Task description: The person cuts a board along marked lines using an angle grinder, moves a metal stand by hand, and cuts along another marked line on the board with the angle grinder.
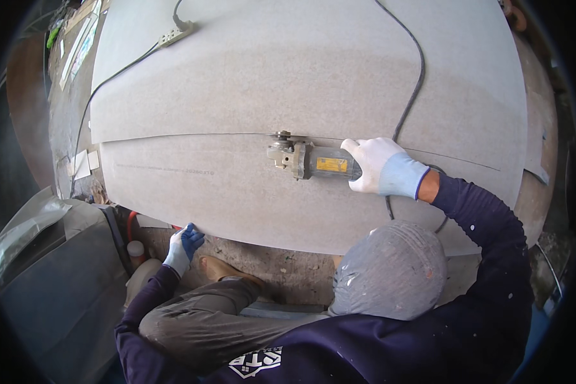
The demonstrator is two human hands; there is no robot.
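My right hand (381,168), in a white and light blue glove, is wrapped round the body of an angle grinder (329,161). The grinder lies sideways over a large pale grey sheet (249,205), its disc (281,136) standing at a long dark line across the sheet. Left of the disc this line looks like a narrow slit; rightward it continues as a thin drawn line. My left hand (184,246), gloved with blue on the fingers, is beside the sheet's near edge. Its fingers are loosely bent and apart, with nothing visible in them.
A power strip (176,34) with a plug rests on the sheet at the far left. One black cable (421,70) curves past my right hand. Grey panels and plastic sheeting (64,275) stand at left. My bent knee (390,272) is close to the sheet's near edge.
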